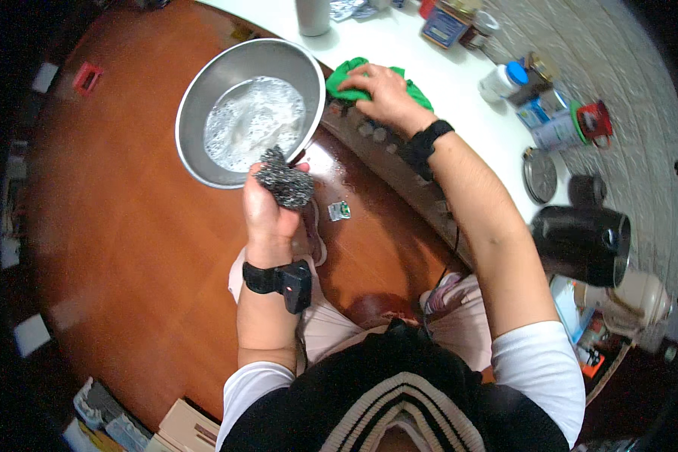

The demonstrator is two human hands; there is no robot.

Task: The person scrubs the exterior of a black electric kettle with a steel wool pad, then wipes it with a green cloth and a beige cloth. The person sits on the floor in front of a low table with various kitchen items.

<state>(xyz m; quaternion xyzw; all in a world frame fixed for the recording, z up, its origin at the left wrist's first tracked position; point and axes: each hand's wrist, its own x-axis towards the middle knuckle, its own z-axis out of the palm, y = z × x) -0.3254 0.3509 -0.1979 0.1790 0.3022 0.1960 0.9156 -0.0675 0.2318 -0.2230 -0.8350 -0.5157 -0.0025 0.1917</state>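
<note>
My left hand [268, 209] holds a steel wool scourer [286, 179], its palm turned up, near the lower rim of a metal basin [195, 90]. The basin holds foamy, whitish water [254, 127]. To the right, my right hand [378, 90] lies over a green cloth [347, 79] at the near edge of the white tabletop [463, 82]. Its fingers are bent over the cloth; whether they grip it cannot be told. Both wrists wear black bands.
On the tabletop stand a grey cylindrical container [313, 17], a blue-lidded bottle [503, 82], jars, a round metal lid [540, 176] and a black kettle [579, 243]. A small foil packet [339, 211] lies on the brown floor [135, 226]. Cardboard [186, 426] is at lower left.
</note>
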